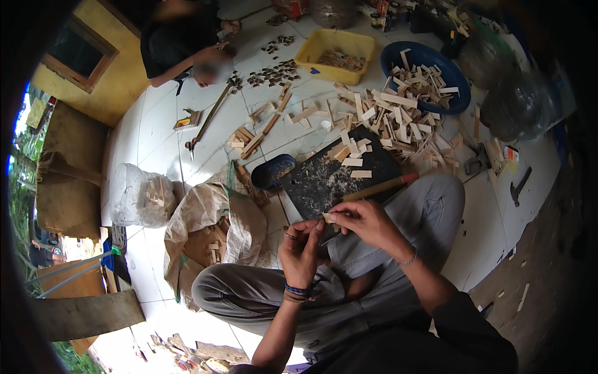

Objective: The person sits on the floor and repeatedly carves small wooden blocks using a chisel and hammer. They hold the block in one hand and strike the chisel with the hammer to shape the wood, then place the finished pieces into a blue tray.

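Right hand (369, 223) pinches a small wood piece (328, 217)! Left hand (299, 257) curls beside it (can't tell its grip), black board (306, 186) beyond the fingers.

A: Where is this camera?
B: On the wearer's head, the left one of a side-by-side pair, above the lap (336, 311).
A: Which way does it face?
B: Steeply down and forward. The forearms (277, 336) come in from the lower edge, and the tiled floor (156, 143) runs up and away.
A: How near is it?
B: Close over the left hand (300, 252) and right hand (367, 221); the yellow tub (333, 73) and blue basin (460, 80) sit farther off, near the top.
A: And how wide?
B: Very: a fisheye, taking in the yellow wall (128, 65) at upper left.
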The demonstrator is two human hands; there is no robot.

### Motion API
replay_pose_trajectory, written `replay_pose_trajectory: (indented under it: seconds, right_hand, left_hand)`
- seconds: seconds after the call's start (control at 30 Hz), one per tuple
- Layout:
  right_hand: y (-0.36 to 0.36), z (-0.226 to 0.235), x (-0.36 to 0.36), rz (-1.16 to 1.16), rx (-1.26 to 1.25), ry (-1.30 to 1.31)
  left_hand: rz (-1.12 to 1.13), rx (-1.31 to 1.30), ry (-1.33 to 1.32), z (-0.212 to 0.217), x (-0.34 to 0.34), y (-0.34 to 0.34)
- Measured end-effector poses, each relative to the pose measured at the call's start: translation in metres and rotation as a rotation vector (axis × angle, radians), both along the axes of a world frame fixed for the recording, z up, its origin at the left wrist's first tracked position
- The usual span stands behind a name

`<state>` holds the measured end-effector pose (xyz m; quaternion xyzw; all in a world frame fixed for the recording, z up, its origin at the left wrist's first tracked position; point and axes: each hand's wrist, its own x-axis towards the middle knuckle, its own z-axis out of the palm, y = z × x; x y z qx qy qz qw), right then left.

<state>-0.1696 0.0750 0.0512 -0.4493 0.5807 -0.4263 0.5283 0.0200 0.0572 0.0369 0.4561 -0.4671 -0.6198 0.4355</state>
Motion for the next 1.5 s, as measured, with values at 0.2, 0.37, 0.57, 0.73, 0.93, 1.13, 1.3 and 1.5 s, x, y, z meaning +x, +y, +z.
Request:
replay_pose_trajectory:
  seconds: [0.2,0.37,0.57,0.73,0.93,1.13,1.3,1.5]
  right_hand:
    - [0.0,-0.002,0.004,-0.01,-0.045,-0.057]
    - [0.003,-0.002,0.002,-0.012,-0.033,-0.057]
    - [0.003,-0.004,0.004,-0.052,-0.045,-0.104]
    - [0.002,-0.006,0.004,-0.044,-0.051,-0.095]
    - [0.002,-0.008,0.004,-0.044,-0.055,-0.064]
    - [0.003,-0.01,0.004,-0.047,-0.06,-0.081]
    - [0.003,-0.01,0.003,-0.051,-0.072,-0.081]
    - [0.002,-0.011,0.004,-0.043,-0.076,-0.072]
  left_hand:
    - [-0.042,-0.048,-0.052,0.004,0.009,-0.011]
    - [-0.103,-0.122,-0.076,0.006,0.008,-0.017]
    - [-0.152,-0.138,-0.112,0.008,0.007,-0.022]
    - [-0.178,-0.216,-0.304,0.005,0.01,-0.023]
    - [-0.177,-0.35,-0.361,0.003,0.009,-0.024]
    - [-0.157,-0.381,-0.388,0.006,0.006,-0.025]
    - [-0.152,-0.395,-0.421,0.009,0.004,-0.025]
    - [-0.136,-0.486,-0.489,0.011,0.002,-0.025]
